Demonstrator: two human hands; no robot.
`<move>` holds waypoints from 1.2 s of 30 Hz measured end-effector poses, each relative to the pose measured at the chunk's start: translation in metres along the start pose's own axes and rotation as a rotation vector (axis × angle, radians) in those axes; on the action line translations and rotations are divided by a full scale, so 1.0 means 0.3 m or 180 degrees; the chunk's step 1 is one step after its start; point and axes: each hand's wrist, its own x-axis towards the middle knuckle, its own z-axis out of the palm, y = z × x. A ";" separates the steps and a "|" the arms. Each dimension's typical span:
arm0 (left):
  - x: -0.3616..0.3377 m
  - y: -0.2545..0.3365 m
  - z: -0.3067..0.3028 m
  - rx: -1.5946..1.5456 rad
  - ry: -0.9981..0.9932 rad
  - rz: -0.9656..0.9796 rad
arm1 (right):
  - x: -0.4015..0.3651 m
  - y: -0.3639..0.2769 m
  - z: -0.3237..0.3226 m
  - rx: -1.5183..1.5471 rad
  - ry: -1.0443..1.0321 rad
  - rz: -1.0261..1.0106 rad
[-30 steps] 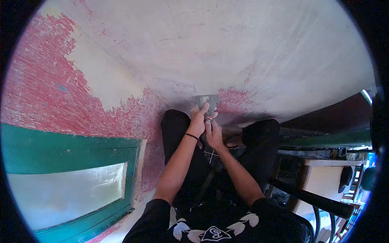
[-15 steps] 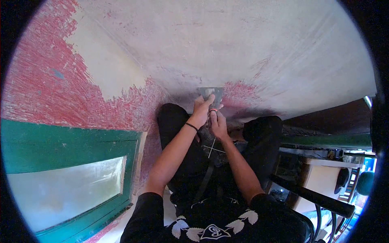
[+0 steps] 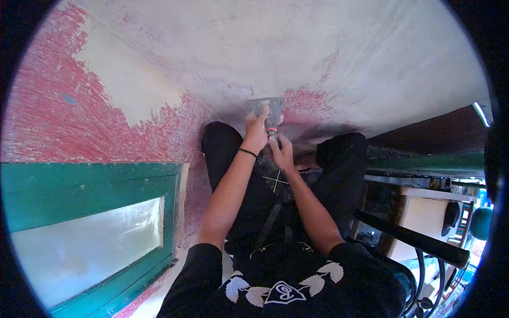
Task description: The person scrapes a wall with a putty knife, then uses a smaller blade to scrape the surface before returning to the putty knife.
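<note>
A flat metal scraper (image 3: 274, 110) with a dark handle and a red-orange band is held in both hands, its wide edge against the wall (image 3: 339, 63). My left hand (image 3: 255, 131) grips it near the blade, thumb laid along the metal. Lower down, my right hand (image 3: 282, 152) is closed around the handle. Just right of the blade lies a patch of red paint (image 3: 306, 103) on the pale, scraped surface. My left wrist carries a thin black band.
A green-framed window (image 3: 90, 175) sits at the left below more red-painted wall (image 3: 58, 116). My bent knees (image 3: 342, 153) flank the hands closely. At the lower right stands a dark metal chair (image 3: 411, 246), with furniture behind it.
Both hands and the scraper have moved up and slightly left in the view. The camera has shifted a little too, so the surroundings sit differently. The grip looks the same.
</note>
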 end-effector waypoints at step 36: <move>-0.007 -0.023 0.000 0.0473 0.0346 0.0106 | -0.023 -0.071 0.027 -0.0771 0.0431 -0.0085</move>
